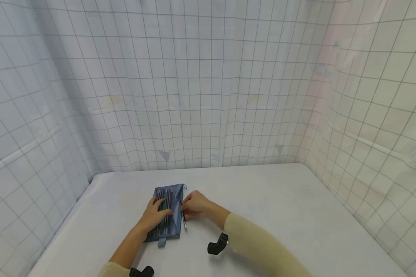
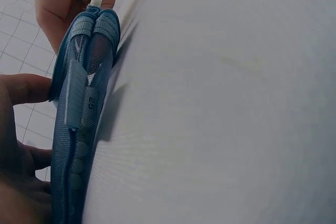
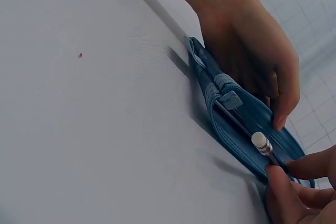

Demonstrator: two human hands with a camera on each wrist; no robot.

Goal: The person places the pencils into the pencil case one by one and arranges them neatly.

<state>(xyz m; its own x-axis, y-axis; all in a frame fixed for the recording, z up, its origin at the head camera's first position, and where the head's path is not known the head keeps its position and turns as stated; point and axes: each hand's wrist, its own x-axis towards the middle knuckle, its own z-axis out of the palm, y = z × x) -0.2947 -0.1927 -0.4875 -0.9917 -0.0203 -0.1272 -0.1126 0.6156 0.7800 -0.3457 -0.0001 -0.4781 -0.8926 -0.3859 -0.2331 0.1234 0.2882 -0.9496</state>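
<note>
A blue pencil case [image 1: 176, 229] with a see-through mesh front lies on the white table, several pencils [image 1: 165, 207] showing through it. My left hand [image 1: 151, 216] rests on the case with its fingers spread, the thumb touching the edge of the zip opening in the right wrist view. At the case's right side, my right hand [image 1: 195, 204] pinches a dark pencil [image 1: 184, 217]. Its white eraser [image 3: 259, 139] stands at the parted zip opening [image 3: 236, 124] between thumb and fingers. The pencil's other end is hidden. The left wrist view shows the case edge-on [image 2: 79, 145].
A fabric tab [image 1: 161, 242] sticks out at the case's near end, and a small loop [image 1: 185, 187] at its far corner. Black wrist cameras [image 1: 217, 244] hang by both sleeves. White gridded curtains [image 1: 201, 96] enclose the table [image 1: 263, 207] on the back and sides.
</note>
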